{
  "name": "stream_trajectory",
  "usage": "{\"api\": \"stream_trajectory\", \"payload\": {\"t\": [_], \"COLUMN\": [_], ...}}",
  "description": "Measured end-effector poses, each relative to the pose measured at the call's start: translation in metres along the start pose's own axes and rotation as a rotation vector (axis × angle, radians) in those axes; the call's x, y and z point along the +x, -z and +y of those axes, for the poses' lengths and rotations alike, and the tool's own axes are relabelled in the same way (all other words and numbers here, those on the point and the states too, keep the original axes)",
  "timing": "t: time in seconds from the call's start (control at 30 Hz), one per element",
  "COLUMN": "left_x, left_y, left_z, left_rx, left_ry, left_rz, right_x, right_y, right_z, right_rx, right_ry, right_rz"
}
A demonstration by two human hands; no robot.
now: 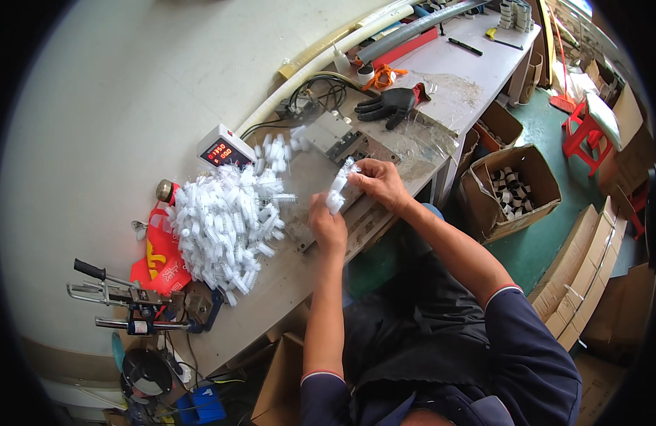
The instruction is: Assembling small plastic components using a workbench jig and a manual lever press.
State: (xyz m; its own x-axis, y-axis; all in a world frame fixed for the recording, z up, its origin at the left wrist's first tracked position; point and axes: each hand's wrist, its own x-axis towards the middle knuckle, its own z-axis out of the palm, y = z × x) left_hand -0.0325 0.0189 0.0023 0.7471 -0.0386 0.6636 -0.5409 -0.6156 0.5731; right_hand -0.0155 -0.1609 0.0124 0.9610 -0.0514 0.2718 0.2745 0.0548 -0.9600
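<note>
Near the table's front edge, my right hand [379, 182] pinches the upper end of a white bristle brush strip [338, 189]. Its lower end lies at the fingertips of my left hand [328, 224], which is closed around it; the fingers there are partly hidden. Just beyond my hands sits a metal fixture [330, 135] with a block and plate on the tabletop. To the left of my hands rises a large heap of small white brushes [225, 224], and a smaller cluster of them [274, 153] reaches toward the fixture.
A counter box with red digits [225, 148] stands behind the heap. A lever clamp press [140, 305] is at the near left, beside a red bag [161, 252]. A black glove [390, 105] lies beyond the fixture. On the floor at right, a carton [512, 220] holds white rings.
</note>
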Motion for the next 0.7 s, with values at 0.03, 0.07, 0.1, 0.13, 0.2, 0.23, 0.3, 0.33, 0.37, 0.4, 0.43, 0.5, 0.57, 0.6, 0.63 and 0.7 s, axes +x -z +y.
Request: {"api": "stream_trajectory", "payload": {"t": [0.03,0.07,0.1,0.13,0.2,0.23,0.3,0.33,0.37,0.4,0.43,0.5,0.57,0.6,0.63,0.7], "left_x": [0.0,0.001,0.002,0.002,0.001,0.002,0.002,0.001,0.001,0.001,0.001,-0.004,-0.01,-0.013,-0.015,-0.016], "left_y": [0.0,0.001,0.001,0.001,0.002,0.002,0.002,0.001,0.001,0.002,0.004,0.009,0.016,0.017,0.017,0.028], "left_z": [0.001,0.002,0.002,0.001,0.0,0.001,0.003,0.004,0.006,0.005,0.002,-0.002,-0.003,-0.003,0.003,0.023], "left_rx": [0.007,0.016,0.018,0.025,0.035,0.017,0.002,-0.02,-0.04,-0.038,-0.026,-0.004,-0.174,-0.248,-0.241,-1.008], "left_ry": [-0.045,-0.052,-0.049,-0.037,-0.021,-0.02,-0.016,-0.023,-0.03,-0.029,-0.01,0.01,0.21,0.247,0.25,0.682], "left_rz": [0.009,0.004,0.007,0.002,-0.002,-0.006,-0.009,-0.001,0.007,0.01,0.036,0.072,0.124,0.162,0.167,0.18], "right_x": [0.001,0.002,0.003,0.003,0.003,0.002,0.002,0.002,0.002,0.001,0.001,0.002,0.003,0.004,0.005,0.005], "right_y": [0.002,0.003,0.004,0.005,0.006,0.006,0.006,0.006,0.007,0.007,0.006,0.004,0.005,0.004,0.008,0.009], "right_z": [-0.002,-0.005,-0.004,-0.004,-0.002,-0.005,-0.006,-0.005,-0.005,-0.004,-0.005,-0.006,-0.002,0.0,0.003,0.005], "right_rx": [0.128,0.149,0.149,0.156,0.165,0.163,0.162,0.174,0.186,0.187,0.295,0.407,0.51,0.495,0.498,0.368], "right_ry": [-0.161,-0.185,-0.186,-0.182,-0.18,-0.186,-0.194,-0.193,-0.192,-0.192,-0.216,-0.241,-0.229,-0.232,-0.236,-0.236], "right_rz": [-0.055,-0.057,-0.063,-0.088,-0.118,-0.1,-0.085,-0.028,0.03,0.026,0.1,0.161,0.156,0.147,0.139,0.12]}}
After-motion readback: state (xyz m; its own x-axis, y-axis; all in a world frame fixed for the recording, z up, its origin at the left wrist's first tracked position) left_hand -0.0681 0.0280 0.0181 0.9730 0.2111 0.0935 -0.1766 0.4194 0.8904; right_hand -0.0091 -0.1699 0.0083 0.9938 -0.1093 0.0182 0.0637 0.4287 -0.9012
